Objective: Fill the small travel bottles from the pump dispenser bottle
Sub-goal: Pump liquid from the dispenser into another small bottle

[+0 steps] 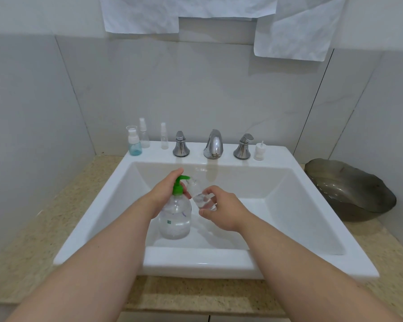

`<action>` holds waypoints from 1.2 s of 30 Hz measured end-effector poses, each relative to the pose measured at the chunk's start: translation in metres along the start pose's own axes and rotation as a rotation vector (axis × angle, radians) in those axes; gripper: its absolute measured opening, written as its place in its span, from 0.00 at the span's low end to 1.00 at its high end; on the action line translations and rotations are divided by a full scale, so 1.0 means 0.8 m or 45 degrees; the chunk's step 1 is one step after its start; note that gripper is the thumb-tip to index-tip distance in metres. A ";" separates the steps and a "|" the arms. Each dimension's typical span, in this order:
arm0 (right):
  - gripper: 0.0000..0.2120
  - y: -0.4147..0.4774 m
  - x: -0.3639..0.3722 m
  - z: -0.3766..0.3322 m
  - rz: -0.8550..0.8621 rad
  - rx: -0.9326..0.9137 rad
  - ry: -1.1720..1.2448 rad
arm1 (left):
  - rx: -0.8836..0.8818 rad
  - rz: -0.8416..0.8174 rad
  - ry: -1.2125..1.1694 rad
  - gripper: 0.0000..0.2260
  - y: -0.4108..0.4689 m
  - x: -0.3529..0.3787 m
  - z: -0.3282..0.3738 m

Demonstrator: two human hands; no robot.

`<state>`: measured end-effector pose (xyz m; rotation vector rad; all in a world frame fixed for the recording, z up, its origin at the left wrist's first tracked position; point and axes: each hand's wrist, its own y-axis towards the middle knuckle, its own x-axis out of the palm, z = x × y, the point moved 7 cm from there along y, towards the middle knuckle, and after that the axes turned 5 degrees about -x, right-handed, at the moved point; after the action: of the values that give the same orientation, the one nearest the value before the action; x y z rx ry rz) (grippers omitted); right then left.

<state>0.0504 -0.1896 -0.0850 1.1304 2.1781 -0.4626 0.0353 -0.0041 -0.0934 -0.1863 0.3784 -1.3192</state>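
Note:
A clear pump dispenser bottle (175, 217) with a green pump head (180, 184) stands inside the white sink (300, 228). My left hand (165, 191) is wrapped around its neck, with a finger up by the pump top. My right hand (221, 211) grips a small clear travel bottle (201, 196), tilted so its mouth sits at the green spout. On the sink's back ledge at the left stand a small bottle of blue liquid (134, 142) and two slim clear spray bottles (144, 133) (164, 136).
A chrome faucet (213, 144) with two handles stands at the back of the sink. A small white pump cap (259, 151) sits on the ledge at the right. A dark glass bowl (351, 189) rests on the beige counter to the right. Paper sheets hang on the wall above.

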 end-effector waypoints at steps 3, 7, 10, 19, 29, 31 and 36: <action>0.23 -0.001 0.000 -0.002 -0.006 -0.005 -0.011 | -0.016 0.030 0.059 0.28 0.000 -0.001 0.000; 0.20 0.001 0.001 0.002 -0.019 0.041 0.000 | 0.026 0.081 0.167 0.30 -0.001 0.002 0.005; 0.22 0.001 0.002 0.005 -0.036 0.087 0.016 | 0.083 0.109 0.232 0.31 0.000 0.005 0.010; 0.23 -0.001 0.003 0.008 -0.098 0.164 -0.072 | 0.234 0.163 0.544 0.32 -0.001 0.009 0.026; 0.22 -0.003 0.005 0.013 -0.172 0.210 -0.176 | 0.271 0.138 0.839 0.36 0.002 0.011 0.033; 0.22 -0.003 0.005 0.016 -0.180 0.230 -0.190 | 0.294 0.121 0.943 0.37 0.005 0.013 0.034; 0.23 -0.003 0.003 0.019 -0.170 0.269 -0.169 | 0.312 0.095 1.103 0.37 0.004 0.019 0.035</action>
<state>0.0532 -0.1978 -0.0977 1.0336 2.1333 -0.8202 0.0519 -0.0204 -0.0713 0.6237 0.9310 -1.3075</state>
